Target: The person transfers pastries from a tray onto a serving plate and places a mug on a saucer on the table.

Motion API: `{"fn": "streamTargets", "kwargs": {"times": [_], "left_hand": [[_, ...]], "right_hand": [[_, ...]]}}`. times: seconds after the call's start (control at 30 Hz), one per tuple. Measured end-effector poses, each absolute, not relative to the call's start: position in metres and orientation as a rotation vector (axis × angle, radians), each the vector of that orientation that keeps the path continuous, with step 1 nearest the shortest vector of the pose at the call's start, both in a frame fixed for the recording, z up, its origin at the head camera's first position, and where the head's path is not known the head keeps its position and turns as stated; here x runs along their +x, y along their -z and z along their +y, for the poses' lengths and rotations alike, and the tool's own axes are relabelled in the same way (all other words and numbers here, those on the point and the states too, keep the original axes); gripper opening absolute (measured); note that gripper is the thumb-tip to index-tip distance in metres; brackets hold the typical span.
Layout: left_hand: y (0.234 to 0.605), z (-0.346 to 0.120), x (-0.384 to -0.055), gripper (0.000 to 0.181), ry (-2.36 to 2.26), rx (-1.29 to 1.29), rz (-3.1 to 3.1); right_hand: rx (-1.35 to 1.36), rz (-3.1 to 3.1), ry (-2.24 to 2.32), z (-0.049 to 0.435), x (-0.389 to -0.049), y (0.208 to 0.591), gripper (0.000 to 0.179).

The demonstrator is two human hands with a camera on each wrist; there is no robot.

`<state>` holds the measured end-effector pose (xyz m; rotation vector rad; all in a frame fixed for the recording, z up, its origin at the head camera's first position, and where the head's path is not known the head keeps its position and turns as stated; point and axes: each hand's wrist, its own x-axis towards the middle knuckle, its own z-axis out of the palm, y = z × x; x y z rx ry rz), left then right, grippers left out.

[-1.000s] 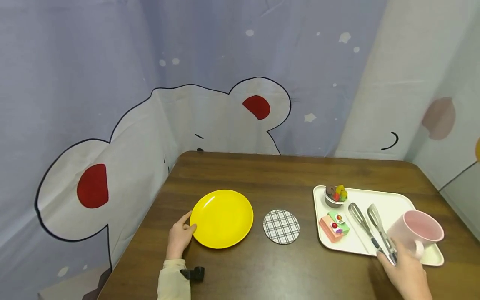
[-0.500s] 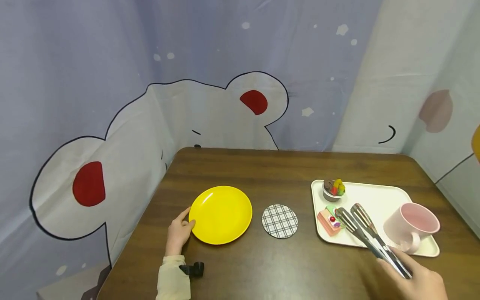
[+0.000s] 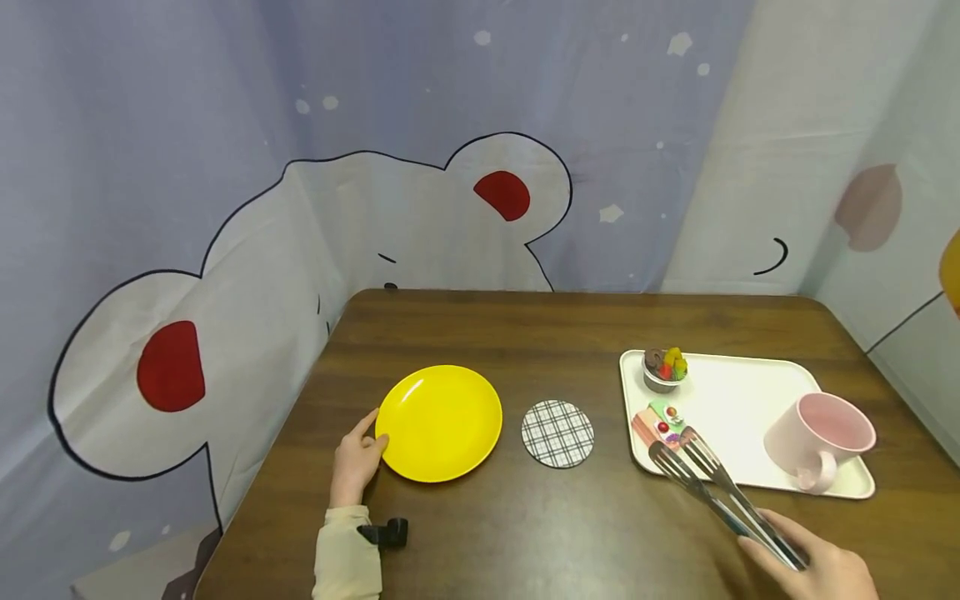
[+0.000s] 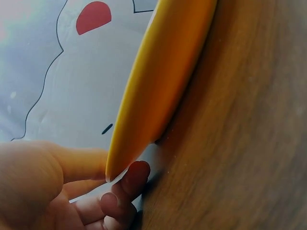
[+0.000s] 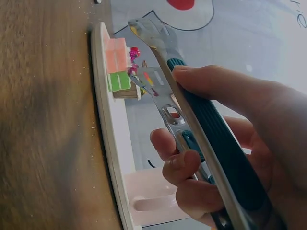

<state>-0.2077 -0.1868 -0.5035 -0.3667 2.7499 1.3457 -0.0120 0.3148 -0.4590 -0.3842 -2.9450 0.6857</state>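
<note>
My left hand (image 3: 357,460) pinches the left rim of a yellow plate (image 3: 439,423), thumb on one side and fingers under the edge in the left wrist view. At the lower right, my right hand (image 3: 817,557) holds metal tongs (image 3: 716,486) by their dark teal grips, the two slotted heads apart with nothing between them. Those heads hang close to the front left of a cream tray (image 3: 738,408), overlapping its rim in the head view. On the tray lie toy cake pieces (image 3: 658,423), pink and green, with a toy cupcake (image 3: 664,370) behind them.
A pink mug (image 3: 819,442) stands at the tray's right end, its handle towards me. Between plate and tray lies a round checked coaster (image 3: 557,433). A printed curtain (image 3: 615,167) hangs behind the brown wooden table (image 3: 525,533).
My right hand has lifted the tongs off the tray and drawn them towards the table's front, their heads moving left and forward of the tray. The left hand stays at the plate.
</note>
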Motion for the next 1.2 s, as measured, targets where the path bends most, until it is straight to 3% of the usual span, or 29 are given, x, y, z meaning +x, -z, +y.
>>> {"fn": "streamTargets", "kwargs": {"times": [0.3,0.83,1.2], "left_hand": [[0.504,-0.188,-0.210,0.052,-1.343,-0.383,2.752],[0.501,-0.187,-0.212,0.053,-1.358,-0.390,2.741],[0.506,-0.188,-0.208,0.053,-1.365,-0.392,2.714]], "right_hand": [[-0.313,-2.834,-0.628,0.312,-0.013,0.458,0.038],[-0.238,-2.817,-0.571,0.309,-0.031,0.465,0.038],[-0.365,-2.884,-0.611,0.307,-0.028,0.468,0.045]]}}
